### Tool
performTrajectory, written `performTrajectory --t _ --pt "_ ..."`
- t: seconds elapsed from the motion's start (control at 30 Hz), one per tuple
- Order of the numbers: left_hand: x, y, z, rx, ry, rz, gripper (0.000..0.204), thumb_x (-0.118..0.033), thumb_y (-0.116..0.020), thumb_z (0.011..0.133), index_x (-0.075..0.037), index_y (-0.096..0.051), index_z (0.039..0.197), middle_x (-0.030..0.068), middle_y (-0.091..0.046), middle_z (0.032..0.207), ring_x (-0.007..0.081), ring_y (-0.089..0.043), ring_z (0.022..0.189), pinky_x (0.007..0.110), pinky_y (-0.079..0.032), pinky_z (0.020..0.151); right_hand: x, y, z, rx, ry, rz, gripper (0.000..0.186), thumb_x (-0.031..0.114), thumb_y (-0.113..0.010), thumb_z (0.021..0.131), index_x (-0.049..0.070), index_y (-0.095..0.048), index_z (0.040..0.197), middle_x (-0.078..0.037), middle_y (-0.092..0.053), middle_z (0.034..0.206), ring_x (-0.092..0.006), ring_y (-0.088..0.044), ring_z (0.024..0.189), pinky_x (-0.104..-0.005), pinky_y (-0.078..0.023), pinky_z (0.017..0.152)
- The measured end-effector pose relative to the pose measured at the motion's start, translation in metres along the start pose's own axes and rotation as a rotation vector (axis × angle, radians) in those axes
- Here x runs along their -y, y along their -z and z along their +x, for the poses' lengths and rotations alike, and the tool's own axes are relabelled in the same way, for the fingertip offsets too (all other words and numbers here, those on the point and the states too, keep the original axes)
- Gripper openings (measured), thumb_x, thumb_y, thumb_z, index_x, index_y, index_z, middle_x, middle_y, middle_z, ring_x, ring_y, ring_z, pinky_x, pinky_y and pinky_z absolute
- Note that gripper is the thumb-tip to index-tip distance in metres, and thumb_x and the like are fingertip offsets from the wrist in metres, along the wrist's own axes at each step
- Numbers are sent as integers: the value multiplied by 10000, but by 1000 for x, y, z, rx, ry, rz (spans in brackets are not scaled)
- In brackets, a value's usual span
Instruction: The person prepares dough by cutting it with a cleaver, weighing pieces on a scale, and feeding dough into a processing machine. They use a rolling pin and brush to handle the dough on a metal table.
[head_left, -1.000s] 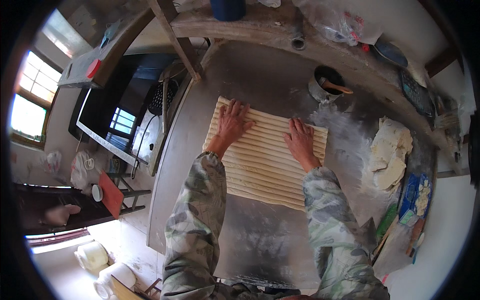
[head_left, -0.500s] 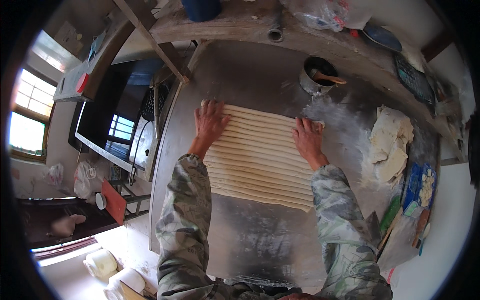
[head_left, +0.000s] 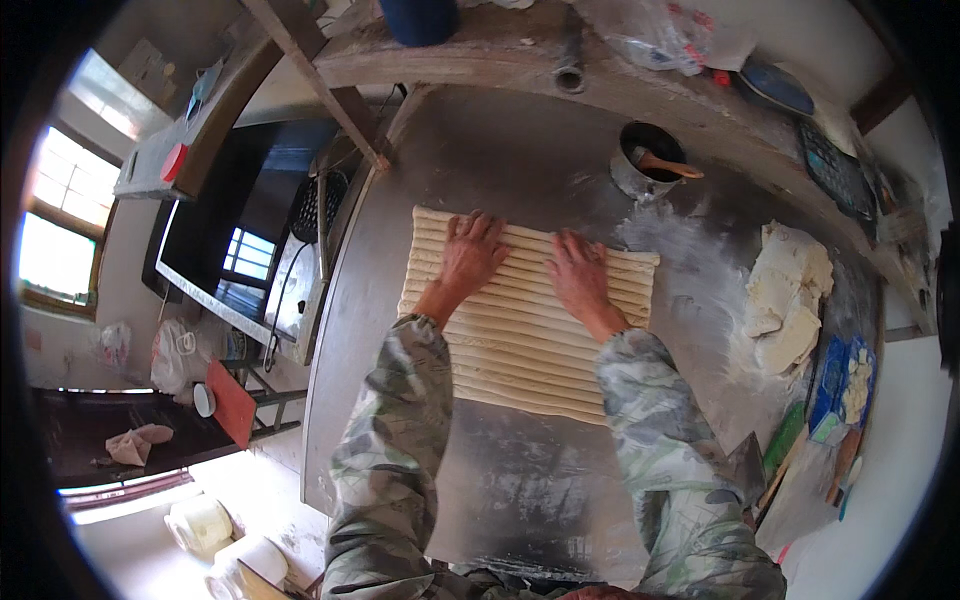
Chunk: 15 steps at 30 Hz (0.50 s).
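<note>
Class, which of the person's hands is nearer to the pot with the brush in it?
The right hand: it lies on the dough strips, below and left of the pot in the picture. The left hand rests on them farther left.

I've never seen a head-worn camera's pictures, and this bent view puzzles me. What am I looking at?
No machine here, just a person. A wide fisheye camera on the head looks down, so straight edges curve. From the lower edge come camouflage-patterned fabric sleeves. The bare left hand and bare right hand rest on a sheet of long, pale, side-by-side dough strips, toward its far edge; neither lifts anything. The sheet lies on a grey, powder-dusted table. To its right sits a lumpy, cream-coloured dough mass; farther back, a round grey metal pot holds a brown-handled tool.
</note>
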<state>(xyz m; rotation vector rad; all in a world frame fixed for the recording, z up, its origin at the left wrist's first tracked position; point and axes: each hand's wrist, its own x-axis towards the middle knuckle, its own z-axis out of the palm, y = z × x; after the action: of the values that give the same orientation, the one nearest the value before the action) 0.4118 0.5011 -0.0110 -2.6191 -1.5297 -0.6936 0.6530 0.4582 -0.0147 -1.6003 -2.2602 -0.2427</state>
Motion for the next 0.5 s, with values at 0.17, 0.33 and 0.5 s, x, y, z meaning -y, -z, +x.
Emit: performTrajectory --t 0.17,0.33,0.5 --pt "12 12 -2 -35 -10 24 424 -348 -592 938 -96 -616 1278 105 -591 1248 296 -531 1206 541 -355 1044 10 -7 17 13 -42 160 429 256 -624 912 54 -590 1289 -122 -581 1284 -320 -554 1179 -502 -403 1009" --pt "51 31 -18 -40 36 110 453 -328 -605 924 -103 -583 1316 92 -592 1235 290 -519 1187 527 -357 1002 -31 8 -5 -24 20 101 410 247 -620 910 42 -598 1265 -112 -587 1198 -302 -562 1129 -447 -417 1001" --pt "58 39 -26 20 146 160 490 -331 -608 926 -109 -554 1360 116 -545 1357 302 -458 1307 575 -327 1056 -70 24 -26 55 -27 78 417 251 -620 915 32 -600 1270 -112 -584 1220 -295 -557 1154 -482 -409 1006"
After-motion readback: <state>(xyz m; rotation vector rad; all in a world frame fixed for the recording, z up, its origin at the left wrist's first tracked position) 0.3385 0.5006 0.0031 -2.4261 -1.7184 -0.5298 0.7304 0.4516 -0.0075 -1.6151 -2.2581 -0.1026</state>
